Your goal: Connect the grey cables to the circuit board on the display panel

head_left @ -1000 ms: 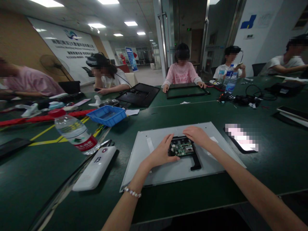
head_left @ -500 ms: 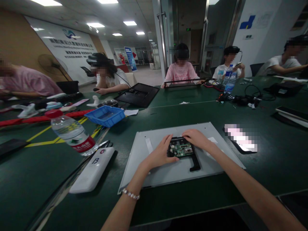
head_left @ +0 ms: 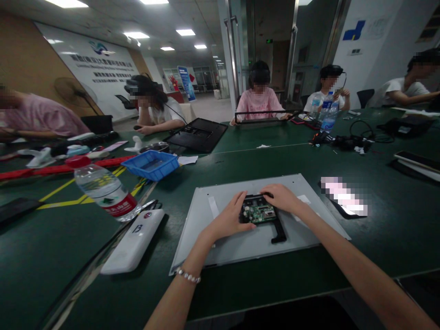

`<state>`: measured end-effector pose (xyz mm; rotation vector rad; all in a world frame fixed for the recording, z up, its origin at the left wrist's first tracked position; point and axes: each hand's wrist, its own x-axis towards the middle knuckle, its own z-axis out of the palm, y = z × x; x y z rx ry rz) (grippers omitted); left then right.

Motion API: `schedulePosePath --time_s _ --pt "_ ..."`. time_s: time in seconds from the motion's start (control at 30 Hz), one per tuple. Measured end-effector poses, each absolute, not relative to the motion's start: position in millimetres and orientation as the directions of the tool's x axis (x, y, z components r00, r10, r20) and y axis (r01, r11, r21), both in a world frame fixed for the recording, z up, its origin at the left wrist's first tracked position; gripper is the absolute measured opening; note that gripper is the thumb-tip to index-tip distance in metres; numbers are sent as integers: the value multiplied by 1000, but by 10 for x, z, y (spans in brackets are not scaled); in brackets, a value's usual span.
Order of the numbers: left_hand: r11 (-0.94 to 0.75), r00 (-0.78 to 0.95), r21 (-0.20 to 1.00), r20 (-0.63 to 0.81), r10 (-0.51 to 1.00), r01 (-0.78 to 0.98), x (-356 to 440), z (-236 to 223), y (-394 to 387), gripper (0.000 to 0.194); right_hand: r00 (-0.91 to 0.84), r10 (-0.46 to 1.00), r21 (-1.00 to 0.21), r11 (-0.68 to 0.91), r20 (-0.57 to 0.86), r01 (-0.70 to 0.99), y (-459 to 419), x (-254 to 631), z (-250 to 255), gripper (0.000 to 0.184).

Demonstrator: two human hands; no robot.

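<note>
A grey metal panel [head_left: 240,243] lies flat on the green table in front of me. In its middle sits a small green circuit board [head_left: 258,213] in a black frame [head_left: 279,233]. My left hand [head_left: 228,220] grips the board's left edge, thumb on the near side and fingers curled over the far side. Over the board's far right corner rests my right hand [head_left: 283,198], its fingers bent down onto the edge. A bead bracelet is on my left wrist.
A water bottle [head_left: 103,188] lies left of the panel, next to a white device [head_left: 132,247]. A blue tray [head_left: 151,165] stands behind them. A phone [head_left: 343,201] lies to the right. Several people sit around the table's far side with dark panels [head_left: 199,135].
My hands stay on the circuit board, the right hand shifted slightly. The person opposite me has tilted a dark panel up on its edge.
</note>
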<state>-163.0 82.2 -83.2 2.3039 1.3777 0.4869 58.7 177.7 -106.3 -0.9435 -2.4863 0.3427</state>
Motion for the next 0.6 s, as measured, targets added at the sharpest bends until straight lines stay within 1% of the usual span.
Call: schedulePosePath --time_s 0.17,0.37,0.6 --pt "-443 459 502 99 883 743 -1637 -852 825 99 -667 670 -366 740 326 564 1765 585 -1046 22" --pt "-432 456 492 78 887 756 -1635 -831 818 99 -656 661 -340 750 365 567 1737 578 -1034 24" --pt "-432 453 490 82 888 757 -1626 -832 818 99 -629 679 -374 734 378 567 1761 564 -1048 22"
